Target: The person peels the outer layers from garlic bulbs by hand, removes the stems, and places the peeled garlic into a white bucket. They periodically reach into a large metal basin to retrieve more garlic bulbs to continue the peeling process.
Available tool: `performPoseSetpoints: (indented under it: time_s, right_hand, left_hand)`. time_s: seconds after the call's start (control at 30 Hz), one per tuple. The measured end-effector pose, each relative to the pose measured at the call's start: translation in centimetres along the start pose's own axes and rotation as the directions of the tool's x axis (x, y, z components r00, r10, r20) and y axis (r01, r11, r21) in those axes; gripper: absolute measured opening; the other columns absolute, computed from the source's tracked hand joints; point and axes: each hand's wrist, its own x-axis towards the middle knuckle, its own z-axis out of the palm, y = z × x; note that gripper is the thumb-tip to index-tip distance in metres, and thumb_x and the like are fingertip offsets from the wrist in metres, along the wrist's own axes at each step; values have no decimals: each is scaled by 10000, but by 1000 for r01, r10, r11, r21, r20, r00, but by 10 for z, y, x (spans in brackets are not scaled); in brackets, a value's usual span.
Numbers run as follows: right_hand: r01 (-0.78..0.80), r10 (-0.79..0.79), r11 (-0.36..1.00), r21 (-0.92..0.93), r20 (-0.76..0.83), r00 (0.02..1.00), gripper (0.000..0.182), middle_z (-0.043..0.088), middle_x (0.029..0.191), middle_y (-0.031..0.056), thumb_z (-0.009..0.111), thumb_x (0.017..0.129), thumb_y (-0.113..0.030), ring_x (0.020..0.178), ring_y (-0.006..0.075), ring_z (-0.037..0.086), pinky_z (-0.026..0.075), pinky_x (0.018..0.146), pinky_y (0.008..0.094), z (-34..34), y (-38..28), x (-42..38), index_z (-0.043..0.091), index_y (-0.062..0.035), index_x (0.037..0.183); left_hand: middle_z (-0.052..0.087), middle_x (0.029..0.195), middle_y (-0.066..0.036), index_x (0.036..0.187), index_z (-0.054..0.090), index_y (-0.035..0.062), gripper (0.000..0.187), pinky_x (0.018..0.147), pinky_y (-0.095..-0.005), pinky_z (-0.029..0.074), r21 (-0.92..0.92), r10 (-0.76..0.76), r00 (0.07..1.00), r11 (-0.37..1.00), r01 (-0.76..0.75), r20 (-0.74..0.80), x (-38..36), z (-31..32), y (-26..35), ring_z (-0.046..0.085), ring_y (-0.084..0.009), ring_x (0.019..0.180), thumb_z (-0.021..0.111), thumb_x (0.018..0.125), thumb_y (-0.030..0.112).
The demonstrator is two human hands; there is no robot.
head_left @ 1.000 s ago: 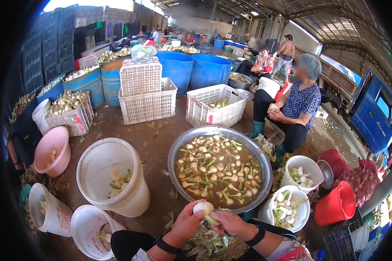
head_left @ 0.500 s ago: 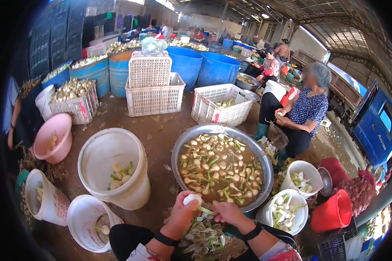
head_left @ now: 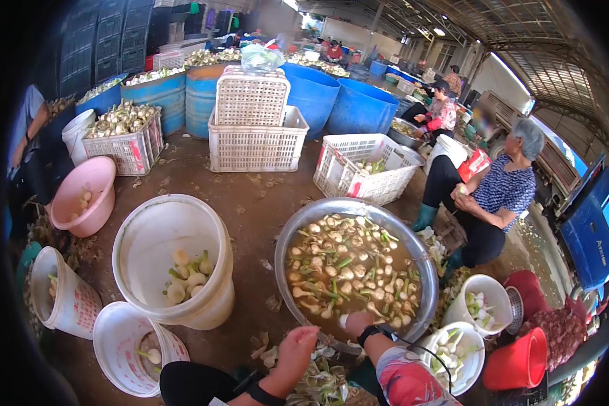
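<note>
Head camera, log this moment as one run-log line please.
right hand: reaching into metal basin of soaking bulbs | left hand: open, empty, over peel scraps | white bucket: few peeled bulbs

I wear a black band on each wrist, a red patterned sleeve on my right arm, black trousers.

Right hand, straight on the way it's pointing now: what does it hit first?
The right hand points over the near rim of the metal basin. Going on, it would likely meet the murky water and the floating bulbs first, though depth is hard to judge.
</note>
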Motion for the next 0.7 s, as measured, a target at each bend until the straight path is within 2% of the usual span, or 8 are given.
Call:
performPoseSetpoints:
  time_s: [0.13, 0.3, 0.37, 0.43, 0.5, 0.57, 0.6, 0.7]
  right_hand:
    - [-3, -2, 997, 74, 79, 997, 247, 613, 896, 122, 462, 729, -201, 820, 275, 590, 468, 678, 391, 40, -11, 30, 641, -85, 852]
    - [-103, 106, 979, 177, -4, 994, 218, 615, 814, 129, 486, 703, -207, 756, 298, 590, 460, 671, 383, -52, 22, 7, 648, -72, 759]
    - [102, 39, 849, 519, -254, 967, 253, 602, 767, 143, 541, 693, -303, 686, 288, 581, 460, 635, 349, -97, 28, -31, 639, -88, 784]
    - [174, 62, 619, 766, -268, 961, 241, 588, 694, 129, 546, 707, -312, 681, 306, 569, 447, 602, 370, -139, 14, -73, 630, -88, 731]
    - [292, -45, 659, 693, -351, 935, 241, 589, 708, 125, 544, 712, -309, 681, 308, 563, 445, 599, 375, -162, -7, -105, 625, -88, 765]
    - [453, -220, 718, 528, -445, 868, 263, 589, 769, 111, 538, 736, -314, 707, 304, 553, 437, 609, 379, -156, -26, -123, 604, -101, 875]
    - [471, -223, 723, 505, -475, 851, 257, 594, 781, 115, 554, 735, -317, 716, 291, 562, 446, 619, 361, -164, -36, -137, 619, -107, 868]
    - [508, -214, 715, 481, -541, 814, 257, 598, 808, 116, 567, 738, -326, 732, 277, 571, 456, 632, 341, -176, -48, -160, 630, -113, 867]
  left_hand:
    - [551, 747, 2, 880, 546, 46, 135, 642, -205, 403, -80, -137, 989, 987, 141, 53, 17, -3, -14, 515, -77, 711, 515, 819, 163]
    - [545, 754, -3, 896, 523, 48, 174, 627, -221, 425, -174, -195, 981, 966, 191, -4, 27, 4, -2, 528, -90, 722, 536, 806, 196]
    - [538, 757, -6, 896, 525, 40, 198, 591, -219, 426, -218, -212, 976, 956, 198, -45, 29, 11, 0, 516, -85, 694, 545, 797, 210]
    - [530, 882, -60, 1000, 463, 79, 273, 681, -330, 448, -258, -305, 939, 931, 259, -159, 32, 19, 9, 542, -174, 798, 486, 832, 294]
    - [516, 908, -81, 1013, 455, 85, 298, 666, -364, 452, -307, -309, 944, 915, 262, -113, 26, 23, 16, 530, -200, 824, 439, 851, 335]
    - [520, 895, -69, 1002, 469, 92, 285, 653, -362, 453, -480, -185, 971, 844, 237, 154, 26, 17, 8, 528, -191, 823, 421, 862, 336]
    - [528, 867, -53, 962, 493, 97, 255, 640, -359, 453, -114, 158, 987, 982, -153, 32, 42, 4, -31, 534, -188, 795, 408, 871, 320]
    - [555, 798, -38, 898, 520, 119, 236, 621, -341, 451, -200, 204, 979, 959, -202, -10, 30, 1, -15, 539, -179, 766, 391, 872, 314]
